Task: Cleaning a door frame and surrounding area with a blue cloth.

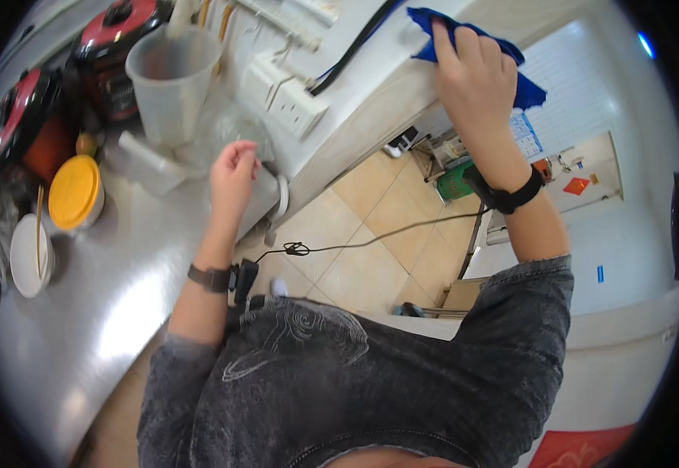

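My right hand (475, 79) presses a blue cloth (529, 90) against the pale edge of the wall (415, 85), at the top right. Part of the cloth sticks out on both sides of the fingers. My left hand (233, 174) hangs above the end of the steel counter (158, 269), its fingers curled in, and nothing shows in it. Close behind that hand are a clear plastic bag (237, 126) and a white wall socket box (286, 96). A black cable (369, 241) with a knot runs between the bands on my two wrists.
On the counter are two red-and-black cookers (24, 126), a translucent plastic bucket (170, 82), a tub with a yellow lid (74, 193) and a white bowl (26, 257) with a chopstick. A thick black cable (351, 52) runs along the wall. Beyond the opening lies a tiled floor (369, 251).
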{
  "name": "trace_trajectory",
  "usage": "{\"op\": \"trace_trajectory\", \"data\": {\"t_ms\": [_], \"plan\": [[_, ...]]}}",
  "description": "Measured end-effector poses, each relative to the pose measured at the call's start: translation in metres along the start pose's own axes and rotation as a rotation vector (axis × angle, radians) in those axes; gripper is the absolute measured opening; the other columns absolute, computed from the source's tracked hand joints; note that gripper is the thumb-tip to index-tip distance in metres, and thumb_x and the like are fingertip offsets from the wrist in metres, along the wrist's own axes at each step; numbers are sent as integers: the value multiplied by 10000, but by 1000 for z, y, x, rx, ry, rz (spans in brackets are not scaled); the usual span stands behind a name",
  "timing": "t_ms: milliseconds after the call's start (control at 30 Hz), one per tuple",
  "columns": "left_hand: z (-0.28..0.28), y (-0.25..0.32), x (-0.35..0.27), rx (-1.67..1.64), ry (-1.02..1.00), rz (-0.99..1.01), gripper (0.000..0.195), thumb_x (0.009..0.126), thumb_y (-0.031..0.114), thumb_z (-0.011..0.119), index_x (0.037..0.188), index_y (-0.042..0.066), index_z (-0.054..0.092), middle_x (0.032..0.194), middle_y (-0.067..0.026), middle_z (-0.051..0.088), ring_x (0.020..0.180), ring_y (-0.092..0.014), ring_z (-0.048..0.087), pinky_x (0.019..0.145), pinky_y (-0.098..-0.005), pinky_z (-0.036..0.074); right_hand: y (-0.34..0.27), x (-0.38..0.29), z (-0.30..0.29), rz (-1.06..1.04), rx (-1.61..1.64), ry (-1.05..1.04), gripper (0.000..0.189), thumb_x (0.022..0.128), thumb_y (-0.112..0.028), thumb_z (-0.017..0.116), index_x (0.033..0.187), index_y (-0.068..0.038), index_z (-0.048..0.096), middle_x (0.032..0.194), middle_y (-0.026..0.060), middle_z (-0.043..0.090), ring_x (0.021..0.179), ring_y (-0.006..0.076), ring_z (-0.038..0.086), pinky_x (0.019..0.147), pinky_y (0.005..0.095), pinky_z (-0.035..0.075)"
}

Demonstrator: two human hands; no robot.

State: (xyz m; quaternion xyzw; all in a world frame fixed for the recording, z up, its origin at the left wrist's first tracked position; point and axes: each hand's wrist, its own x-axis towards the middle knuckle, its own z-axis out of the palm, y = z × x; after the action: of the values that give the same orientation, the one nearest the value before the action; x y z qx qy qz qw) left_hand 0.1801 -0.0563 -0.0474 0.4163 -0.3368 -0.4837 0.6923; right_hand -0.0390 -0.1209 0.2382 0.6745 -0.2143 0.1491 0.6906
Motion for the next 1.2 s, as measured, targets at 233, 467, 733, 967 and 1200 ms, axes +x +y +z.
{"op": "trace_trajectory", "data": {"t_ms": [233, 467, 733, 967, 1200], "plan": [[-22, -8, -14, -34, 135, -18, 143, 914, 91, 530, 998, 13, 616, 727, -4, 590, 597, -47, 482, 543, -194, 379, -103, -58, -14, -199, 354, -267, 191, 786, -155, 555, 939, -99, 654, 771, -11, 440, 739, 149, 466, 626, 296, 336], [-46, -4, -39, -20, 195, 26, 140, 910, 88, 541, 1010, 23, 616, 746, 2, 587, 614, -46, 482, 553, -194, 383, -206, -118, -14, -271, 510, -330, 100, 737, -179, 566, 796, -100, 588, 823, 17, 453, 790, 168, 462, 649, 301, 334], [-74, 11, -76, 0, 372, 72, 127, 910, 77, 533, 986, 28, 621, 732, 7, 594, 615, -38, 485, 541, -193, 380, -298, -178, 7, -309, 712, -227, 70, 685, -175, 573, 706, -112, 593, 793, 40, 439, 761, 211, 443, 622, 352, 294], [-92, 19, -109, 31, 495, 69, 124, 910, 68, 531, 977, 28, 627, 740, 10, 583, 619, -32, 466, 545, -189, 372, -333, -207, -14, -655, 780, -608, 158, 771, -179, 562, 795, -87, 688, 907, 49, 495, 895, 215, 457, 718, 333, 335], [-89, 19, -110, 10, 498, 160, 128, 909, 64, 531, 975, 4, 624, 757, 5, 596, 666, -50, 523, 598, -198, 412, -267, -147, -20, -513, 697, -556, 148, 787, -169, 561, 829, -90, 679, 902, 36, 535, 894, 212, 501, 732, 367, 380]]}}
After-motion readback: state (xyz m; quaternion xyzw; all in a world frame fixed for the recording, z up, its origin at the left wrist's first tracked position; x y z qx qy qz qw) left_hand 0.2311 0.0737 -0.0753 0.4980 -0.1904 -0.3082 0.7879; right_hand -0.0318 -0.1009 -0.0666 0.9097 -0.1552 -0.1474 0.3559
